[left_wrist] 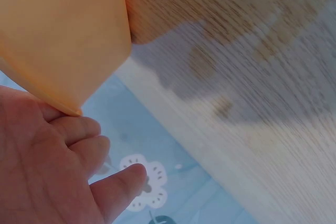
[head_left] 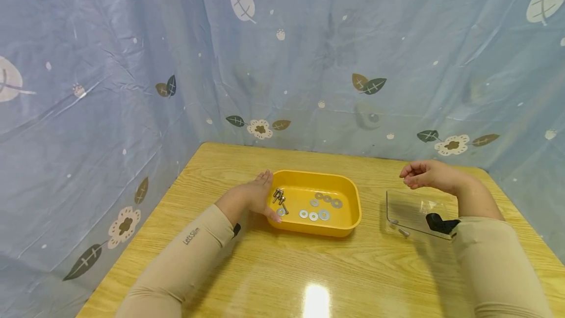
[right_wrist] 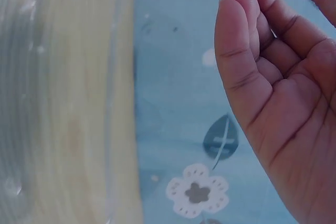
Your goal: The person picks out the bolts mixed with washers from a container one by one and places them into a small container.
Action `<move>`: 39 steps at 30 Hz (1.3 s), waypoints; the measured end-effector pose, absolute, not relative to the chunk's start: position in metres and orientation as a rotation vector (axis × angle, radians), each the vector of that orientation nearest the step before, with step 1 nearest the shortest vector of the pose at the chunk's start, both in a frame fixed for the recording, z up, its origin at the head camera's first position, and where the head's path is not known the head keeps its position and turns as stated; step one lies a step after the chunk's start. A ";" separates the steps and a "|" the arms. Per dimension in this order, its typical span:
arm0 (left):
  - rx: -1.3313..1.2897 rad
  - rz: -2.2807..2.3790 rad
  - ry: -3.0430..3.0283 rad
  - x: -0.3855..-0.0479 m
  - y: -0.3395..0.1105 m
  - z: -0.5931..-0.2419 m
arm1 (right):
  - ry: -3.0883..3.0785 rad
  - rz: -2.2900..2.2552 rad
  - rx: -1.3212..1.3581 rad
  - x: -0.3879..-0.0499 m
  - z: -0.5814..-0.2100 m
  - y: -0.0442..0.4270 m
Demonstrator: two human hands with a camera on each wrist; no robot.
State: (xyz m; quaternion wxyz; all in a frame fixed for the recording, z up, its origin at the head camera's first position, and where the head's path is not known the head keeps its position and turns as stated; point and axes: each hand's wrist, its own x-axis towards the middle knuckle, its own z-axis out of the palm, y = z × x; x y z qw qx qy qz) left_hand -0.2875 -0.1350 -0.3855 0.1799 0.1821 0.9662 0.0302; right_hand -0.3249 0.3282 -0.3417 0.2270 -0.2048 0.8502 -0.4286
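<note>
My left hand (head_left: 253,195) grips the left end of a yellow plastic tray (head_left: 309,228), with the thumb over its near rim. In the left wrist view the tray's rim (left_wrist: 39,92) meets the fingers. Inside the tray, several small bolts (head_left: 280,196) lie in a cluster at the left. Several flat metal washers (head_left: 324,215) are spread across the middle and right. My right hand (head_left: 437,175) hovers above the far side of a clear plastic box (head_left: 415,205), fingers loosely bent. The right wrist view shows nothing in its palm. Metal bolts (head_left: 403,232) show at the box's near left corner.
Both the tray and the box stand on a wood-grain table (head_left: 273,269). A blue leaf-and-flower patterned curtain (head_left: 300,63) hangs along the back and sides. The right forearm and a black wrist strap (head_left: 441,223) cover part of the clear box.
</note>
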 end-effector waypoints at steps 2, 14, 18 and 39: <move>0.515 0.087 2.725 -0.287 -0.135 -0.386 | 2.361 -1.190 -0.577 -0.326 -0.338 0.321; 0.499 0.116 2.712 -0.286 -0.134 -0.387 | 2.493 -1.200 -0.699 -0.340 -0.319 0.275; 0.502 0.114 2.720 -0.285 -0.134 -0.387 | 2.497 -1.185 -0.723 -0.345 -0.315 0.257; 0.493 0.115 2.717 -0.285 -0.134 -0.383 | 2.373 -1.313 -0.834 -0.360 -0.331 0.164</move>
